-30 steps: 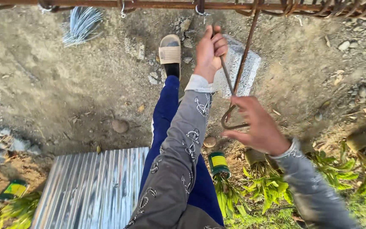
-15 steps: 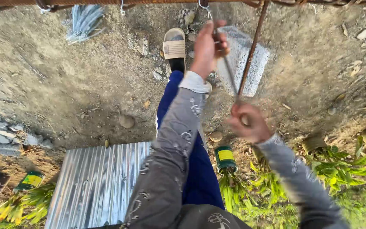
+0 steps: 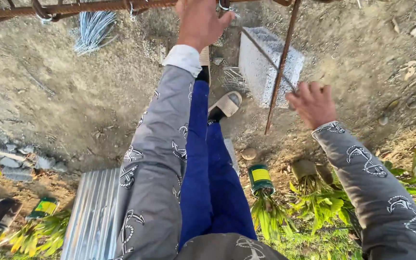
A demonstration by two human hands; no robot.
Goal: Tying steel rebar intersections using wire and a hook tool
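Left hand [image 3: 199, 21] at 12 o'clock, closed on the long rusty horizontal rebar [image 3: 73, 8] along the top edge. Right hand [image 3: 312, 102] at 2 o'clock, fingers curled round a thin dark metal hook tool [image 3: 266, 57] beside the rusty vertical rebar [image 3: 280, 67]. Grey concrete block [image 3: 268, 65] on the dirt below, green can [image 3: 260, 179] at 6 o'clock. Step looks like tying at the rebar crossing; turning the hook needs steady bars.
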